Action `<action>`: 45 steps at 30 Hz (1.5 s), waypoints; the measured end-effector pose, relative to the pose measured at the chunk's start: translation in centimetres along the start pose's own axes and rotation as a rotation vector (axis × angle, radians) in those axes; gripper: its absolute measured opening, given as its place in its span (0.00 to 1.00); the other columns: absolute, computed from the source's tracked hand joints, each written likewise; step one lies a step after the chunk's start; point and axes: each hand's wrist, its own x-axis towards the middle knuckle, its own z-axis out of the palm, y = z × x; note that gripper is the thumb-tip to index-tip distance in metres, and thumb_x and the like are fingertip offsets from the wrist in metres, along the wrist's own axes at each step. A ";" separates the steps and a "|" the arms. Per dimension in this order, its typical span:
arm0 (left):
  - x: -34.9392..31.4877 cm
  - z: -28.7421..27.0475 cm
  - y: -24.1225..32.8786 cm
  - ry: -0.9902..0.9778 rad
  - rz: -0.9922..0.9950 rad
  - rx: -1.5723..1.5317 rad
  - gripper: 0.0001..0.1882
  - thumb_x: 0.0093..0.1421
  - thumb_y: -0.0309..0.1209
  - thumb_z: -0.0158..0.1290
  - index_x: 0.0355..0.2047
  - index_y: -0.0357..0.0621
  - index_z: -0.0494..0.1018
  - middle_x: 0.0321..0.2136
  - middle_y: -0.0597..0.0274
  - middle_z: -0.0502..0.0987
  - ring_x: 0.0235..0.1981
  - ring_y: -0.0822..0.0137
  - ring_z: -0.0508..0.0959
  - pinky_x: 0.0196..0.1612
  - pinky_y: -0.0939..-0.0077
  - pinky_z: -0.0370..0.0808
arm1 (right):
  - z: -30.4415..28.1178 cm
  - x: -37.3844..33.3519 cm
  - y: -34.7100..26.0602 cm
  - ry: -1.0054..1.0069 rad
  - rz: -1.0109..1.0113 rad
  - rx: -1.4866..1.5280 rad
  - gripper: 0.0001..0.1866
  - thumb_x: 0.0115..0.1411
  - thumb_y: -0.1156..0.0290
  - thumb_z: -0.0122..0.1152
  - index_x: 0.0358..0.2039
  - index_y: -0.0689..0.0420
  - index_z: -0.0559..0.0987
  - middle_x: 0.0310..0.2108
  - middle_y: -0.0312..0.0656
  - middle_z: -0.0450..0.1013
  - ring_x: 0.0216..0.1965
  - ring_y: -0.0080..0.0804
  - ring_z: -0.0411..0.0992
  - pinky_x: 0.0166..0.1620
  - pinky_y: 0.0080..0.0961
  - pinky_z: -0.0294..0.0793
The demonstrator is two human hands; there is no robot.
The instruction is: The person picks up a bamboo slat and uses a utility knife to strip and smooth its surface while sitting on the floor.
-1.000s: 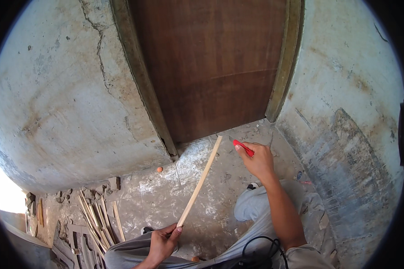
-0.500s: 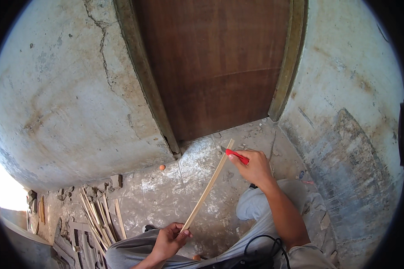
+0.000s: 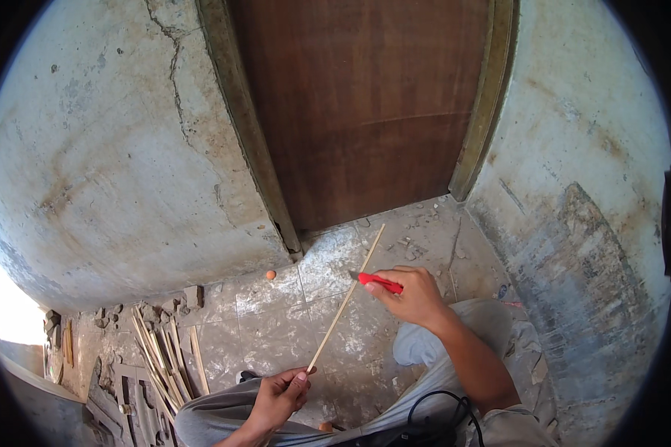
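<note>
A long, thin wooden strip (image 3: 341,311) slants up and to the right, its narrow edge facing me. Its lower end is pinched between the thumb and fingers of my left hand (image 3: 282,396). My right hand (image 3: 417,295) grips a red utility knife (image 3: 381,284) with a short dark blade showing. The blade tip is at the strip, above its middle; whether it touches the wood I cannot tell. The strip's upper end sticks out freely over the floor.
Several loose wooden strips (image 3: 164,361) lie at the left beside a grey slatted piece (image 3: 136,402). Rubble (image 3: 179,304) lines the left wall, and a small orange ball (image 3: 271,275) is on the dusty tiled floor (image 3: 265,343). A brown door (image 3: 361,119) stands ahead. A black cable (image 3: 443,395) crosses my lap.
My right hand and the knife have moved down and slightly left along the strip. The strip has turned from its broad face to its narrow edge in my left hand.
</note>
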 end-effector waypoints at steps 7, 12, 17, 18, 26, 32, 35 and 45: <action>-0.1 0.2 0.5 0.014 0.001 0.000 0.18 0.71 0.33 0.45 0.51 0.27 0.71 0.20 0.67 0.68 0.17 0.78 0.62 0.21 0.82 0.59 | 2.5 -1.6 -1.7 -0.010 -0.142 0.069 0.17 0.57 0.54 0.66 0.35 0.55 0.84 0.25 0.42 0.78 0.24 0.41 0.77 0.28 0.32 0.76; 0.2 0.1 0.9 0.033 0.002 -0.043 0.19 0.72 0.34 0.44 0.51 0.28 0.71 0.21 0.68 0.68 0.17 0.78 0.61 0.20 0.83 0.59 | 3.1 -2.3 -2.1 -0.021 -0.173 0.056 0.16 0.57 0.55 0.67 0.36 0.55 0.84 0.25 0.40 0.78 0.21 0.38 0.76 0.25 0.29 0.75; 0.2 0.0 1.1 0.005 0.007 -0.030 0.20 0.72 0.36 0.43 0.51 0.28 0.71 0.21 0.69 0.67 0.17 0.79 0.61 0.20 0.84 0.58 | 3.9 -2.6 -1.9 -0.016 -0.212 0.050 0.16 0.56 0.56 0.68 0.36 0.55 0.84 0.24 0.38 0.77 0.20 0.35 0.76 0.24 0.29 0.75; 0.2 0.0 1.1 -0.011 0.010 -0.027 0.20 0.73 0.37 0.42 0.51 0.29 0.71 0.21 0.69 0.67 0.17 0.80 0.61 0.21 0.85 0.58 | 3.9 -2.7 -2.0 -0.015 -0.213 0.052 0.16 0.56 0.55 0.68 0.36 0.55 0.84 0.23 0.37 0.77 0.20 0.35 0.76 0.23 0.29 0.75; 0.2 0.3 0.3 -0.043 0.015 -0.050 0.20 0.73 0.37 0.40 0.50 0.32 0.71 0.20 0.70 0.65 0.16 0.80 0.59 0.19 0.83 0.56 | 4.0 -2.4 -2.0 -0.021 -0.216 -0.004 0.15 0.56 0.55 0.67 0.36 0.54 0.83 0.22 0.37 0.76 0.19 0.35 0.75 0.21 0.30 0.74; 0.0 0.3 -0.1 -0.053 0.022 -0.061 0.18 0.73 0.37 0.41 0.50 0.35 0.73 0.19 0.71 0.64 0.15 0.81 0.59 0.18 0.84 0.56 | 4.0 -2.3 -1.9 0.006 -0.227 -0.026 0.15 0.56 0.56 0.68 0.36 0.54 0.83 0.21 0.37 0.75 0.18 0.35 0.75 0.20 0.30 0.73; -0.3 0.6 0.0 -0.037 0.019 -0.065 0.18 0.73 0.37 0.42 0.50 0.35 0.73 0.19 0.72 0.65 0.15 0.82 0.59 0.18 0.84 0.56 | 3.7 -2.0 -1.9 0.047 -0.203 -0.044 0.16 0.56 0.56 0.68 0.36 0.56 0.83 0.21 0.38 0.75 0.17 0.35 0.74 0.20 0.30 0.73; -0.3 0.6 0.1 -0.028 0.035 -0.025 0.18 0.73 0.35 0.42 0.49 0.34 0.73 0.19 0.72 0.66 0.16 0.82 0.60 0.18 0.84 0.57 | 3.6 -1.6 -1.5 0.103 -0.180 -0.051 0.16 0.55 0.57 0.70 0.34 0.57 0.84 0.20 0.39 0.75 0.17 0.35 0.74 0.20 0.29 0.71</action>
